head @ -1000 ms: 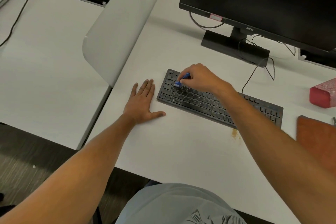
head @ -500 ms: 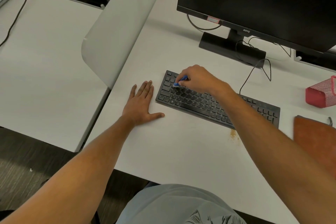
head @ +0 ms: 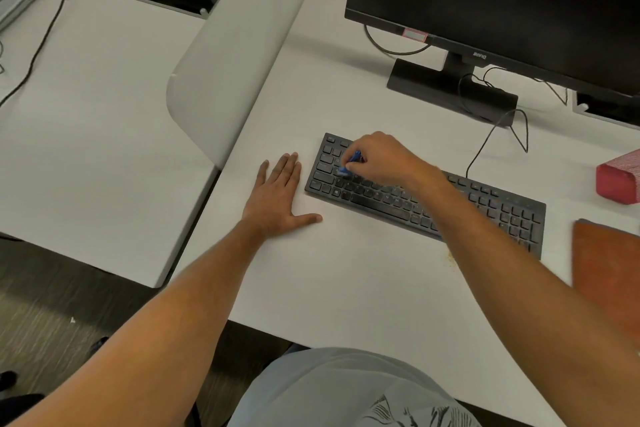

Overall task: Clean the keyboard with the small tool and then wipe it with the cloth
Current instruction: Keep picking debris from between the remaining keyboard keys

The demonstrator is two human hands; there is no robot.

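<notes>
Lower on the black keyboard [head: 426,199] now, right hand [head: 381,158] pinches the blue tool [head: 349,163], tip seemingly whitish.

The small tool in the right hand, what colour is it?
Blue, with a paler tip; the small tool shows in the head view.

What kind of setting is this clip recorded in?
Most likely an office workstation. A BenQ monitor stands on a white desk behind a black keyboard, and a grey divider panel separates this desk from a neighbouring one with its own cables.
</notes>
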